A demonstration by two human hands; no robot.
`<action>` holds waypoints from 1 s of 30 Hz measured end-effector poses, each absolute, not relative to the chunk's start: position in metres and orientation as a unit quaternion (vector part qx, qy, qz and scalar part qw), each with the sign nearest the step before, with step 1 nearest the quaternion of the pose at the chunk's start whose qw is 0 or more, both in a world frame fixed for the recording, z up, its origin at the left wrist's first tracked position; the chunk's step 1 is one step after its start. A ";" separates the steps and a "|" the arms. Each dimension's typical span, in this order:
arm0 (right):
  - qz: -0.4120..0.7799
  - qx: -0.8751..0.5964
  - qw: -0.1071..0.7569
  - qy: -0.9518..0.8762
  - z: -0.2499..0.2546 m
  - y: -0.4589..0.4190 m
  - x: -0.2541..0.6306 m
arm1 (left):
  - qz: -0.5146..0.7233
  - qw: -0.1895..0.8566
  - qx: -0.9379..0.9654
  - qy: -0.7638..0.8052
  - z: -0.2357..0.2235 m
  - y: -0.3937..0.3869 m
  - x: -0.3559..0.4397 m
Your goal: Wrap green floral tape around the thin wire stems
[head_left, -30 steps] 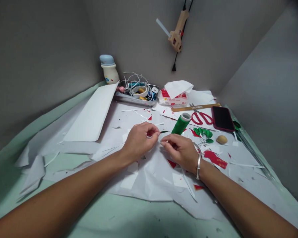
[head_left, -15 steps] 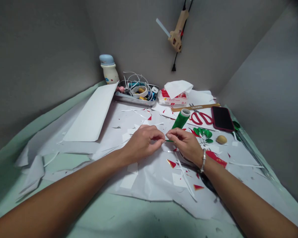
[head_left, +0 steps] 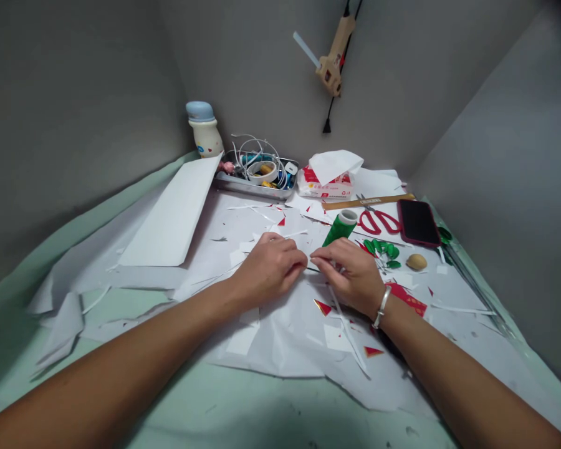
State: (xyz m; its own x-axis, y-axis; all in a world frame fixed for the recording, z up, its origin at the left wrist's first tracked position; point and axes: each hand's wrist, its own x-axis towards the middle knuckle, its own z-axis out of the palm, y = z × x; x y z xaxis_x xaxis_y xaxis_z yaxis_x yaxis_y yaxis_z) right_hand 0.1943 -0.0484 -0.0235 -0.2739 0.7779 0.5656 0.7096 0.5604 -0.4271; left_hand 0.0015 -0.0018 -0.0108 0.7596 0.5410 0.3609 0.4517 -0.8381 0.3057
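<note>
My left hand (head_left: 271, 267) and my right hand (head_left: 350, 272) meet fingertip to fingertip over the white paper sheets (head_left: 280, 330) at the middle of the table. Both are closed in a pinch on a thin dark green stem-like strip (head_left: 312, 269) that runs between them. A silver bangle (head_left: 382, 307) sits on my right wrist. Just beyond my right hand stands a roll of green tape (head_left: 340, 227). Small green paper leaves (head_left: 383, 251) lie to its right.
Red scissors (head_left: 378, 219), a wooden ruler (head_left: 369, 202), a dark phone (head_left: 418, 222) and a tan pebble-like object (head_left: 416, 262) lie at the right. A metal tray (head_left: 257, 185) of tape and cables, a tissue pack (head_left: 325, 186) and a bottle (head_left: 204, 130) stand at the back. Red scraps litter the paper.
My right hand rose from the paper and came left to meet the left hand. Both hands now pinch the thin green strip, slightly lower than half a second ago.
</note>
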 end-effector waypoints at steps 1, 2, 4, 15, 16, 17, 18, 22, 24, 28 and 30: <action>0.062 -0.478 0.394 -0.783 -0.024 -0.046 0.196 | 0.221 0.111 0.935 0.252 -0.010 -0.002 0.002; 0.085 -0.489 0.404 -0.768 -0.025 -0.044 0.198 | 0.225 0.125 0.935 0.245 -0.009 -0.003 0.002; 0.131 -0.505 0.407 -0.750 -0.029 -0.040 0.200 | 0.243 0.155 0.924 0.250 -0.006 -0.004 0.002; 0.029 -0.426 0.305 -0.851 -0.025 -0.052 0.193 | 0.279 0.108 0.886 0.355 -0.010 -0.001 0.001; 0.029 -0.428 0.321 -0.845 -0.024 -0.052 0.193 | 0.264 0.094 0.897 0.341 -0.011 -0.001 0.001; 0.034 -0.433 0.338 -0.835 -0.024 -0.051 0.194 | 0.249 0.087 0.909 0.323 -0.011 -0.001 0.001; 0.043 -0.443 0.356 -0.822 -0.023 -0.050 0.195 | 0.236 0.086 0.919 0.303 -0.012 -0.002 0.001; 0.116 -0.491 0.398 -0.767 -0.027 -0.042 0.200 | 0.235 0.136 0.931 0.244 -0.009 -0.005 0.002; 0.158 -0.503 0.391 -0.755 -0.031 -0.039 0.202 | 0.261 0.172 0.917 0.248 -0.006 -0.006 0.003; 0.146 -0.472 0.339 -0.801 -0.034 -0.041 0.200 | 0.314 0.206 0.872 0.313 -0.003 -0.005 0.003; 0.102 -0.449 0.307 -0.833 -0.032 -0.045 0.196 | 0.323 0.183 0.862 0.345 -0.005 -0.003 0.002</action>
State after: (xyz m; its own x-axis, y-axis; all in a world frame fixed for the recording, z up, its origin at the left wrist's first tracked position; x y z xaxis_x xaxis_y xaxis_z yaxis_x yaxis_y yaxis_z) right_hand 0.1964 -0.0450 -0.0322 -0.4084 0.8106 0.4197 0.6851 0.5761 -0.4459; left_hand 0.0019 -0.0030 -0.0048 0.5536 0.7129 0.4305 0.4759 -0.6950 0.5389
